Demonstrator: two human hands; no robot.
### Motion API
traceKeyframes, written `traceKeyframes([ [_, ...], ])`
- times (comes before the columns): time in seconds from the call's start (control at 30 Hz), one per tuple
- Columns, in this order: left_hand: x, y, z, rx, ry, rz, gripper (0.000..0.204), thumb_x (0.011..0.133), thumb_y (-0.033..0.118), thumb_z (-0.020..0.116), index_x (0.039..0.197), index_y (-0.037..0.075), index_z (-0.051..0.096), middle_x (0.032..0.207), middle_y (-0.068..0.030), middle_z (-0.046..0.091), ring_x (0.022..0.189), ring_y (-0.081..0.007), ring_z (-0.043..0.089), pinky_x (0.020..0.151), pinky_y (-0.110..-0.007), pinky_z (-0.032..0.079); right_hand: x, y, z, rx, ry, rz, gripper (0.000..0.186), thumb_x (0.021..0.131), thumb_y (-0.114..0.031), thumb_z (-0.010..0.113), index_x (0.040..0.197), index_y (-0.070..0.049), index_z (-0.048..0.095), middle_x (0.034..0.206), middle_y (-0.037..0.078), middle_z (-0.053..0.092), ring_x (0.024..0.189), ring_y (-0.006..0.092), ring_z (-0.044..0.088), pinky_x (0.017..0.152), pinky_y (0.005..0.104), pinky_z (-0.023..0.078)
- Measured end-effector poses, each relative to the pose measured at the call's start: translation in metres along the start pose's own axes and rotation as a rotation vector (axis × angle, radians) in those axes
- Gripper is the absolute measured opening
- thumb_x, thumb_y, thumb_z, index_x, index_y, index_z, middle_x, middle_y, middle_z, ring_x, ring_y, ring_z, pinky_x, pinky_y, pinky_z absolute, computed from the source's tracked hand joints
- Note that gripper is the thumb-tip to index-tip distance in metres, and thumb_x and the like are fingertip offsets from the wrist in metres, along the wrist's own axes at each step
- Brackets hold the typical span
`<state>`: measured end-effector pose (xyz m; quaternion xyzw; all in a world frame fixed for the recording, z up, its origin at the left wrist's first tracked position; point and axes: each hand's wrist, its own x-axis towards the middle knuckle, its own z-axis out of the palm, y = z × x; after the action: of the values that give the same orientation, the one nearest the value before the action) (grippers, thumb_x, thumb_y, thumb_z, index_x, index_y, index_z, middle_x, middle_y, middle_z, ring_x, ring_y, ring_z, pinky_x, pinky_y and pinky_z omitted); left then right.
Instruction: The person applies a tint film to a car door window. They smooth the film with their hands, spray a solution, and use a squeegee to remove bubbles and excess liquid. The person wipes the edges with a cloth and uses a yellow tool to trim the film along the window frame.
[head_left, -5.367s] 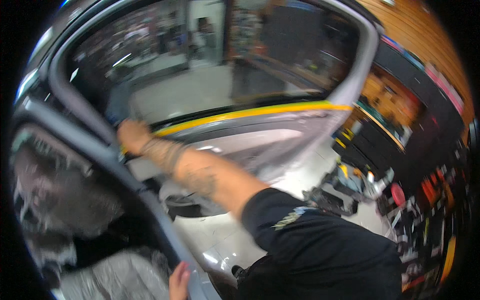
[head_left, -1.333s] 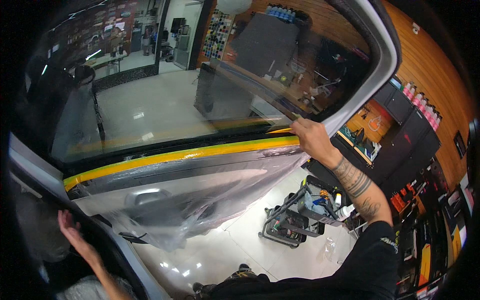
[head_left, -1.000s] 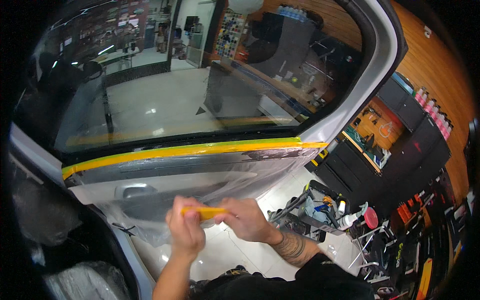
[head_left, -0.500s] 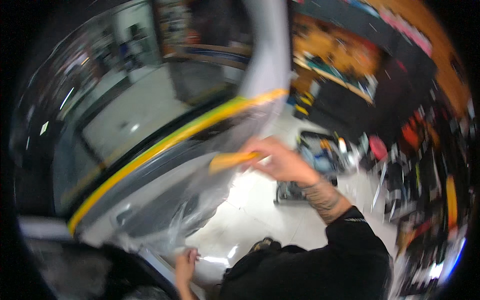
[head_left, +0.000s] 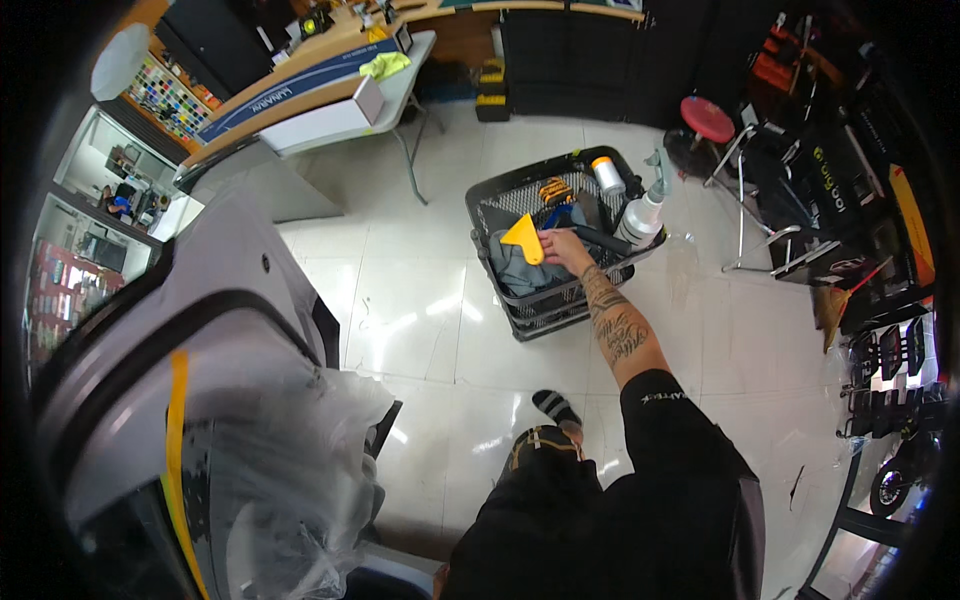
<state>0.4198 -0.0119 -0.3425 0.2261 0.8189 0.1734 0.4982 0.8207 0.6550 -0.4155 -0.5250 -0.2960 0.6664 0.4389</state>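
Note:
My right hand is closed on a yellow plastic squeegee, its flat blade pointing up and left. The hand and squeegee are over the near side of a black mesh basket, which holds grey cloths, a striped orange-and-black item, a white spray bottle and a white can with an orange cap. At the lower left, clear plastic film hangs over a car door edge beside yellow tape. My left hand does not show; only a sliver of skin appears at the lower edge.
A white folding table with a long blue box and a yellow-green cloth stands at the back left. A red round stool and a metal-framed chair are on the right. Pale tiles cover the floor.
My view has swung to the right, away from the car window. My right hand has carried the squeegee from the film to the basket. My left hand has left the view.

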Motion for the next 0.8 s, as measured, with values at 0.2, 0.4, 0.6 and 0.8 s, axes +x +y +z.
traceKeyframes([
  [0.2, -0.017, 0.068, 0.023, -0.055, 0.089, -0.037, 0.03, 0.094, 0.026, 0.051, 0.103, -0.002, 0.059, 0.085, -0.0109, 0.066, 0.076, -0.0205, 0.063, 0.066, -0.034, 0.049, -0.002, -0.006, -0.022, -1.45, 0.088, -0.333, 0.04, 0.078, -0.011, 0.065, 0.117, -0.008, 0.057, 0.131, 0.014, 0.049, 0.121, 0.0321, 0.046, 0.093, 0.051, 0.042],
  [0.4, -0.033, 0.072, 0.059, -0.075, 0.096, -0.141, 0.029, 0.094, 0.025, 0.051, 0.104, -0.001, 0.058, 0.087, -0.0107, 0.066, 0.077, -0.0196, 0.063, 0.065, -0.033, 0.049, -0.001, -0.02, -0.043, -1.63, 0.089, -0.354, 0.055, 0.07, -0.005, 0.072, 0.12, -0.006, 0.05, 0.143, 0.015, 0.031, 0.126, 0.0361, 0.036, 0.093, 0.0536, 0.042],
  [0.6, -0.04, 0.063, 0.083, -0.086, 0.088, -0.171, 0.028, 0.094, 0.024, 0.051, 0.106, 0.0, 0.057, 0.089, -0.0106, 0.066, 0.077, -0.0186, 0.063, 0.064, -0.032, 0.049, 0.042, -0.046, -0.065, -1.437, 0.002, -0.427, 0.029, 0.075, -0.002, 0.056, 0.104, 0.0, 0.058, 0.119, 0.021, 0.055, 0.108, 0.0401, 0.053, 0.088, 0.0453, 0.046],
  [0.8, -0.016, 0.084, 0.078, -0.087, 0.082, -0.011, 0.027, 0.094, 0.023, 0.051, 0.108, 0.001, 0.057, 0.091, -0.0104, 0.066, 0.077, -0.0176, 0.063, 0.063, -0.031, 0.049, 0.031, -0.075, -0.099, -0.693, 0.263, -0.459, 0.027, 0.079, -0.008, 0.052, 0.1, 0.008, 0.058, 0.107, 0.023, 0.061, 0.1, 0.0338, 0.06, 0.087, 0.0391, 0.046],
])
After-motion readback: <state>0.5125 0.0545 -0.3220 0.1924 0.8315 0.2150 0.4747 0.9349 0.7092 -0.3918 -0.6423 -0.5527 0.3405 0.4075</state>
